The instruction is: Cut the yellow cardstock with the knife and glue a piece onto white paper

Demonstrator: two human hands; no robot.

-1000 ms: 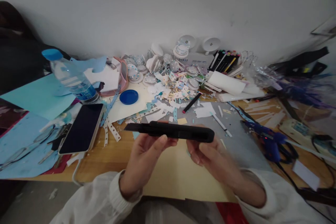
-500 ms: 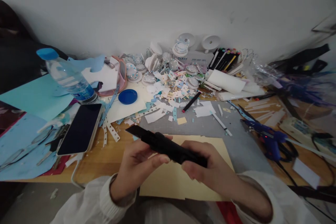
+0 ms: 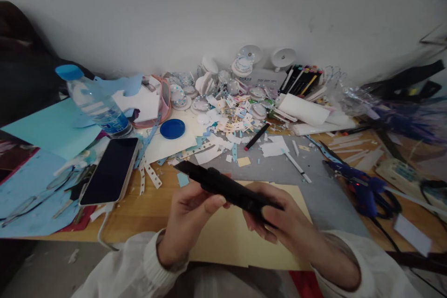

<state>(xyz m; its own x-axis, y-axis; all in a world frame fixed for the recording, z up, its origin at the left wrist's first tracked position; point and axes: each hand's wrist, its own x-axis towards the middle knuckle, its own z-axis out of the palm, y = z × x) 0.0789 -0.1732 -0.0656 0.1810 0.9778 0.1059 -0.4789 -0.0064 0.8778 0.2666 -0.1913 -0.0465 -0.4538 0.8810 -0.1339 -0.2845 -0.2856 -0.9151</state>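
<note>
**Slim Black Cutter Held Slantwise Between Two Hands**

Taking the black utility knife [image 3: 233, 193] as the centre of the clock, you held it raised above smooth, pale yellow paper [image 3: 244, 242], which reached down to six o'clock. Its long, dark body had rounded edges, and its flat, angled blade [image 3: 186, 168] pointed towards ten.

Your left hand [image 3: 190, 219] was closed around the blade half, the thumb lying along its near side. Your right hand [image 3: 289, 223] was closed on the butt end at four o'clock, thumb on the body and fingers curled beneath.

A glossy, flat phone [image 3: 110, 172] lay at nine on the wood-grained desk [image 3: 139, 214], near a clear plastic bottle [image 3: 99, 102] with a ridged blue cap at ten. At eleven, a round, shallow blue lid [image 3: 172, 128] rested on cream paper [image 3: 153, 146].

Crisp, jagged paper scraps [image 3: 235, 118] were heaped at twelve, with a slender black marker [image 3: 256, 137] at one. The white paper roll [image 3: 303, 109] lay towards two, its surface smooth and curved. At three, beyond the matte grey mat [image 3: 324, 205], sat a blue plastic glue gun [image 3: 365, 188].
</note>
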